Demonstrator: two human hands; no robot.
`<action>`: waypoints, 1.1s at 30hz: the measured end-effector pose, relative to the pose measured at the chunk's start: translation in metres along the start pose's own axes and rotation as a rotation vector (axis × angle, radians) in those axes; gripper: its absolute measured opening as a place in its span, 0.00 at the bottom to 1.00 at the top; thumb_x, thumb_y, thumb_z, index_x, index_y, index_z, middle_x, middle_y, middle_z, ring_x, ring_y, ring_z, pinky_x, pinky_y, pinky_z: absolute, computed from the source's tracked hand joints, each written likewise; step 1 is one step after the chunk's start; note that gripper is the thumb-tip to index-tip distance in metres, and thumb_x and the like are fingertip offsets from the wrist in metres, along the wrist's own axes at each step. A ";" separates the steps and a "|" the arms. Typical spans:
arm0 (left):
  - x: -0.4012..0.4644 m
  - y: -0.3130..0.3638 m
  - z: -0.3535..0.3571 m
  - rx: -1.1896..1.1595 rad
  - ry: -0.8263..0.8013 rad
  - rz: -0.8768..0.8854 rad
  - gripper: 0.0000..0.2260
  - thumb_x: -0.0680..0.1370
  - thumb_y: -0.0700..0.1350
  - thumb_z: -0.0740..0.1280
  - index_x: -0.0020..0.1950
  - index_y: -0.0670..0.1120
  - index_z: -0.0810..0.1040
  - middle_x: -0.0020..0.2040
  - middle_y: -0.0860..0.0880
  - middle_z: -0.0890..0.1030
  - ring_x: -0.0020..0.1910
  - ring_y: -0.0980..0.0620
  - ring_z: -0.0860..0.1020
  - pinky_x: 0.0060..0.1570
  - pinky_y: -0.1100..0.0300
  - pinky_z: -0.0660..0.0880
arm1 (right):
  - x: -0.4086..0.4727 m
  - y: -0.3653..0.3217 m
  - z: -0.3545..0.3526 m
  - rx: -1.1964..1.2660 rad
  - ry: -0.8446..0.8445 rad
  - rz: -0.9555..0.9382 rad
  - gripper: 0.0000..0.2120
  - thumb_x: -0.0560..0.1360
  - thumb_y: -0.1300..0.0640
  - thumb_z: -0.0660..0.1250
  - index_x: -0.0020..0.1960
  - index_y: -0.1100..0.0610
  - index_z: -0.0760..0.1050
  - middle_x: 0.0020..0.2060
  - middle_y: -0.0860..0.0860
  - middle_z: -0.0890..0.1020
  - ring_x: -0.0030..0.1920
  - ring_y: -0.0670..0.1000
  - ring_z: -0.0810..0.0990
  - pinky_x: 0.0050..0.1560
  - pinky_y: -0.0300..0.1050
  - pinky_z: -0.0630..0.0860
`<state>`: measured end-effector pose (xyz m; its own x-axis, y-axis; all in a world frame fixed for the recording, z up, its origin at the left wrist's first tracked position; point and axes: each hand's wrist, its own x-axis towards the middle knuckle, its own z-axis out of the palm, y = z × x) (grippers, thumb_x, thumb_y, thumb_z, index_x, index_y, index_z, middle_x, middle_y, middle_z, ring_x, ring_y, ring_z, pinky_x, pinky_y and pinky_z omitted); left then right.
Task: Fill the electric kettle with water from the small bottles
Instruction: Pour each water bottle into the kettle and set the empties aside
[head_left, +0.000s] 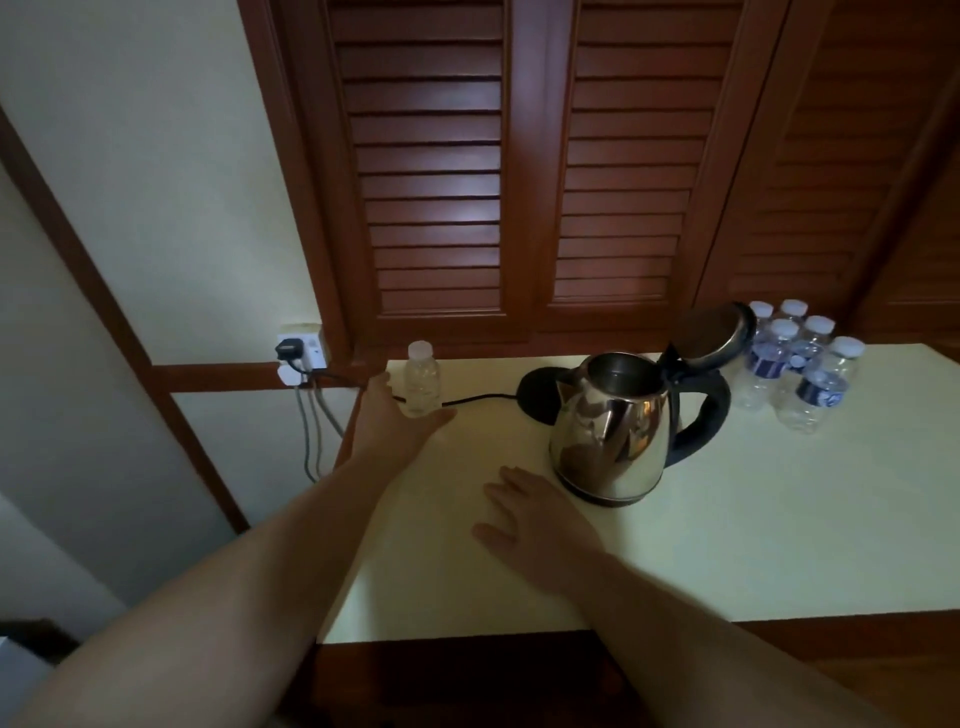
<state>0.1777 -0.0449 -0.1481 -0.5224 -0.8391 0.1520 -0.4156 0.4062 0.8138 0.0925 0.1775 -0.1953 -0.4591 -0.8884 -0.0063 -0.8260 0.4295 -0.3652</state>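
A steel electric kettle (613, 426) with a black handle stands on the pale table (753, 519), its lid (711, 332) flipped up. A small clear bottle (422, 379) with a white cap and no label stands upright at the table's back left. My left hand (389, 415) is spread open just in front of and around its base, thumb to the right; whether it touches the bottle I cannot tell. My right hand (530, 514) lies flat and open on the table, just left of the kettle. Several capped bottles (800, 364) with blue labels stand at the back right.
The kettle's black base (537, 389) sits behind it, its cord (467, 399) running left past the bottle to a wall socket (301, 353). Louvred wooden doors (519, 182) rise behind the table. The table's left edge drops off beside my left wrist.
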 end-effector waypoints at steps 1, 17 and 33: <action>0.008 0.004 0.001 -0.039 -0.004 0.001 0.51 0.62 0.62 0.83 0.77 0.48 0.63 0.70 0.50 0.75 0.66 0.49 0.76 0.59 0.52 0.75 | 0.000 0.001 0.001 0.007 0.010 0.008 0.35 0.80 0.32 0.58 0.82 0.46 0.62 0.83 0.45 0.56 0.82 0.47 0.52 0.78 0.41 0.46; -0.026 -0.008 -0.013 0.041 -0.133 0.064 0.19 0.69 0.62 0.79 0.52 0.54 0.80 0.45 0.56 0.83 0.44 0.59 0.80 0.39 0.61 0.73 | -0.009 -0.001 -0.006 0.112 0.074 -0.003 0.32 0.81 0.34 0.61 0.80 0.48 0.66 0.80 0.45 0.64 0.79 0.45 0.60 0.78 0.41 0.55; -0.111 -0.012 -0.023 -0.001 -0.199 0.130 0.17 0.67 0.63 0.79 0.49 0.58 0.80 0.43 0.58 0.85 0.42 0.61 0.82 0.48 0.53 0.82 | 0.008 -0.070 -0.093 0.283 0.394 -0.129 0.20 0.77 0.34 0.68 0.39 0.50 0.74 0.32 0.47 0.76 0.33 0.45 0.74 0.35 0.44 0.72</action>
<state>0.2580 0.0345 -0.1620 -0.7076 -0.6922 0.1419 -0.3351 0.5056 0.7950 0.1161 0.1550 -0.0837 -0.4925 -0.7791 0.3879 -0.7882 0.2103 -0.5784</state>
